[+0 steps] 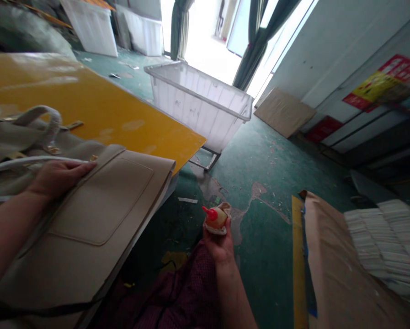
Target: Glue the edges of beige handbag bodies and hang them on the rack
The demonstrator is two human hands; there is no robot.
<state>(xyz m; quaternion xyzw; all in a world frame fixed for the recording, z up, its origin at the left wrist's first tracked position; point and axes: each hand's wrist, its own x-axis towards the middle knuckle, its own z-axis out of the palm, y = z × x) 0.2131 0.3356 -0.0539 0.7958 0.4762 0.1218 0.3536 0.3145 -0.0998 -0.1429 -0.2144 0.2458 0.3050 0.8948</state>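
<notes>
A beige handbag panel (109, 201) with a stitched pocket outline lies at the left, reaching past the table's edge. My left hand (62, 176) is closed on the upper edge of this bag piece, near a small gold fitting. Behind it are more bag parts with pale wrapped handles (50, 119). Low in the middle, over the floor, my right hand (220, 240) is wrapped round a small glue bottle (216, 218) with a red nozzle and a cloth around it. The nozzle points up and left, apart from the bag.
The yellow tabletop (129, 109) spans the left. Beyond its corner stands a white plastic bin (198, 98) on a metal frame. At the right are a brown-paper-covered surface (342, 265) and stacked pale bundles (390, 242). A board (283, 112) leans on the wall.
</notes>
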